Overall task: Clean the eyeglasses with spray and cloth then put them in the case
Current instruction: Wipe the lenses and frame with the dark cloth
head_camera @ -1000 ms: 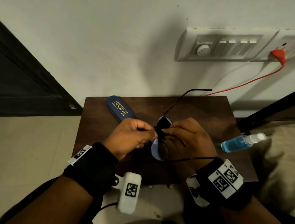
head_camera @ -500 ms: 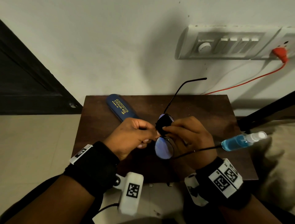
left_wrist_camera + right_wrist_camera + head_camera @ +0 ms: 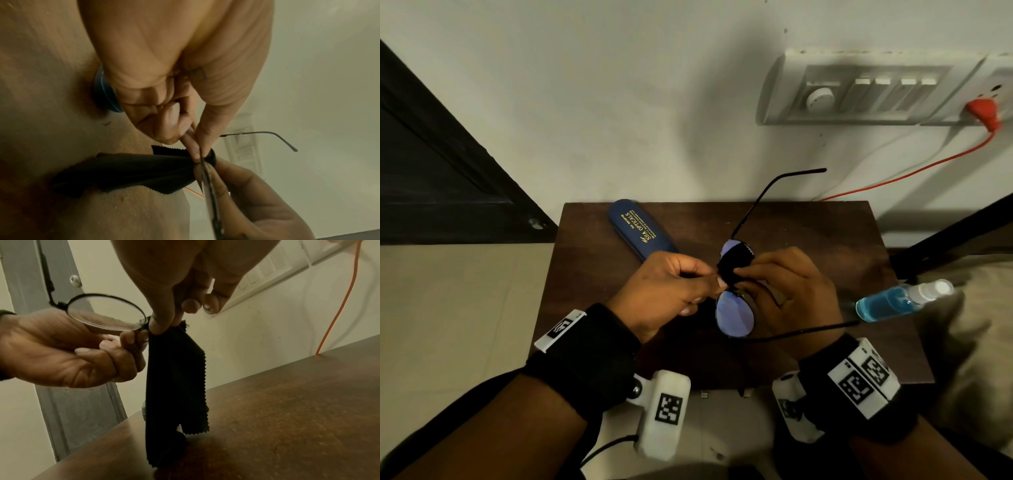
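Observation:
Thin black round-framed eyeglasses (image 3: 734,315) are held above the brown table (image 3: 599,274), both temples unfolded. My left hand (image 3: 717,282) pinches the frame at the bridge; the left wrist view shows its fingertips (image 3: 195,152) on the frame edge. My right hand (image 3: 739,272) pinches a black cloth (image 3: 736,265) folded over the far lens. In the right wrist view the cloth (image 3: 176,386) hangs from my thumb and finger down to the table, and the bare near lens (image 3: 107,311) shows beside my left hand (image 3: 72,353). A blue case (image 3: 640,229) lies shut at the back left.
A spray bottle (image 3: 900,299) of blue liquid lies on its side at the table's right edge, close to the near temple tip. A switchboard (image 3: 866,92) with a red plug and cord is on the wall behind. A dark door (image 3: 431,171) stands at left, a beige fabric at right.
The glasses tilted: the far temple rose toward the wall and the near temple swung out toward the bottle. The cloth shifted a little on the far lens. Both hands kept their hold.

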